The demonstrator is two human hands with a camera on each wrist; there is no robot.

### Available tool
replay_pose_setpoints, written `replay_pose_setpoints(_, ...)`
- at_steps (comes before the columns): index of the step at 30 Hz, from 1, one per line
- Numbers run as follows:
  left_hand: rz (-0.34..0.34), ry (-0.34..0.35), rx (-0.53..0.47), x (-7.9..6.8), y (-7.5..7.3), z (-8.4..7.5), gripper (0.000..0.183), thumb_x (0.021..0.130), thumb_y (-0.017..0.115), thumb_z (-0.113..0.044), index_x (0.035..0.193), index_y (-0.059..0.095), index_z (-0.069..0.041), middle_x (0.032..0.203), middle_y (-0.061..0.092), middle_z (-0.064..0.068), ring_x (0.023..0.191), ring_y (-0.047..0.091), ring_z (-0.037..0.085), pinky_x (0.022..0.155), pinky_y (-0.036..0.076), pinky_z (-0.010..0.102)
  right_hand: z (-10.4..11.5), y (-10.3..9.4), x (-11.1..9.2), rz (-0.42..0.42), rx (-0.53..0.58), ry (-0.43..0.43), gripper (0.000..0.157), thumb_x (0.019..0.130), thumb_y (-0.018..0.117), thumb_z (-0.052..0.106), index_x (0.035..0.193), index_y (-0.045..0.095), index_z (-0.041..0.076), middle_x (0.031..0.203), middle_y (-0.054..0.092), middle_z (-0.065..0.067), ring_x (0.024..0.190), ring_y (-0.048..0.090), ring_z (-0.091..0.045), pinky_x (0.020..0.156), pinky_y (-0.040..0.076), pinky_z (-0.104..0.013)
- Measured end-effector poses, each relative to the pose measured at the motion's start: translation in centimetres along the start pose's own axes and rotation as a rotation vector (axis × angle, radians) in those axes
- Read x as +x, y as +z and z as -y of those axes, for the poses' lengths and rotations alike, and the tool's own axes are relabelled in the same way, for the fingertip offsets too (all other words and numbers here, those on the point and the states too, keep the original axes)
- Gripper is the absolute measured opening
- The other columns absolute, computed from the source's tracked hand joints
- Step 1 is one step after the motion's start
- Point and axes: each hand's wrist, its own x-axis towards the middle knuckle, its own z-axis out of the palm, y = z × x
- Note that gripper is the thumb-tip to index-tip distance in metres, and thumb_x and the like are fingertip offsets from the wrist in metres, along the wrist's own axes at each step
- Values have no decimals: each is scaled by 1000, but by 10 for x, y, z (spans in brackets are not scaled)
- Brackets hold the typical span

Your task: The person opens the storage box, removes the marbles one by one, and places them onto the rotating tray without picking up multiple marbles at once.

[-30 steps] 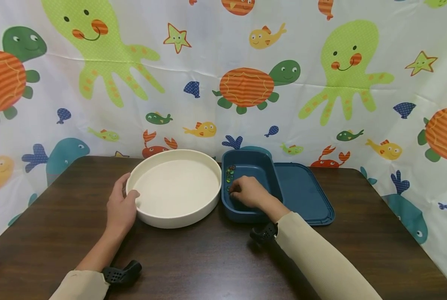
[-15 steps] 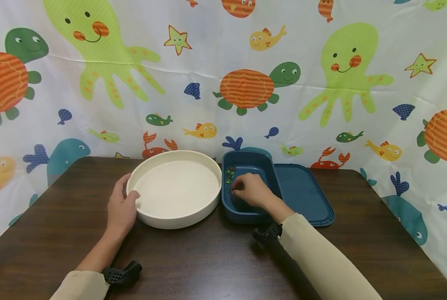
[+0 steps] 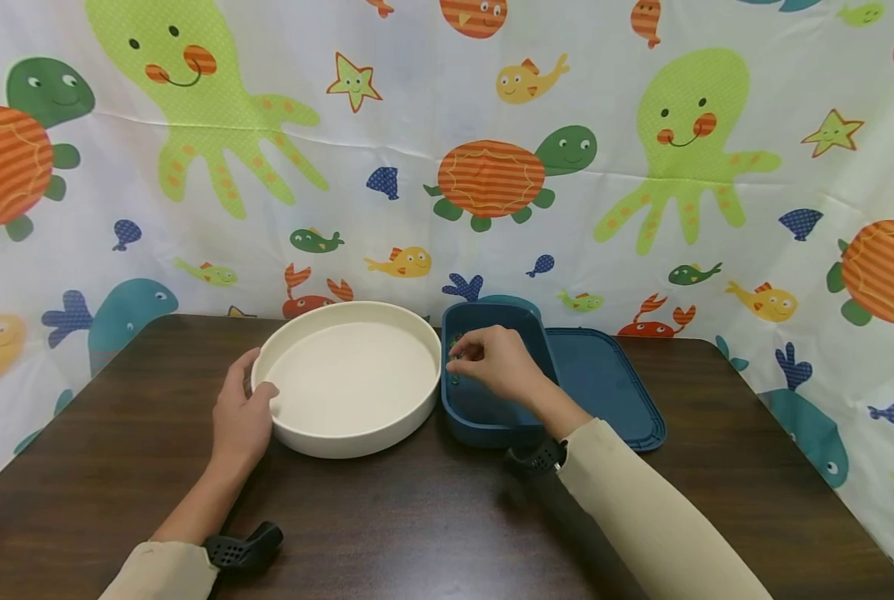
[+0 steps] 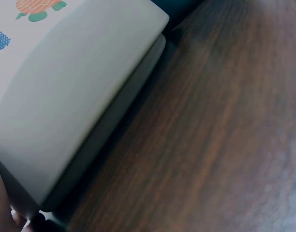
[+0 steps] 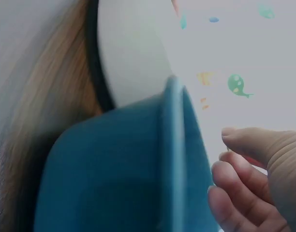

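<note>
My left hand (image 3: 242, 412) grips the near-left side of a round cream tray (image 3: 352, 375), thumb over its rim and fingers outside. The left wrist view shows the pale tray wall (image 4: 85, 82) close up. My right hand (image 3: 495, 362) is over the left side of a deep blue box (image 3: 502, 433), thumb and fingertips brought together. In the right wrist view the right hand (image 5: 257, 174) pinches a tiny thing, of which only a thin edge shows between thumb and finger. Small shiny green pieces (image 3: 455, 379) lie along the box's left side, partly hidden by the hand.
A flat blue lid (image 3: 604, 387) lies on the dark wooden table (image 3: 387, 525), right of the box. Tray and box stand side by side near the far table edge. Behind them hangs a white curtain (image 3: 387, 108) with sea-animal prints.
My right hand has lifted from low inside the blue box and shifted slightly left and away, toward the box's left rim. The left hand and the tray stay in place.
</note>
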Motion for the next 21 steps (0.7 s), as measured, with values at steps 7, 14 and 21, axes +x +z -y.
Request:
replay_pose_setpoints(7, -5, 7, 4, -2, -1, 0, 65, 100, 34, -17, 162, 19, -12, 169, 21, 14, 155, 25, 36, 124, 24, 57, 20, -4, 4, 11, 53, -20, 14, 88, 77, 19, 100, 77, 12, 85, 73, -2, 77, 64, -13, 65, 55, -24)
replay_pose_setpoints(14, -10, -2, 3, -3, -1, 0, 65, 100, 35, -16, 163, 19, -13, 169, 21, 13, 155, 25, 36, 124, 24, 57, 38, 0, 13, 27, 84, -22, 14, 88, 77, 21, 99, 75, 11, 87, 73, -3, 78, 65, -13, 63, 53, -22)
replay_pose_setpoints(21, 0, -9, -14, -3, -1, 1, 65, 99, 35, -16, 163, 19, -14, 169, 22, 12, 155, 25, 34, 124, 25, 56, 51, 13, 27, 94, 206, 7, 16, 91, 74, 22, 102, 73, 11, 91, 75, -7, 89, 74, -31, 75, 63, -37)
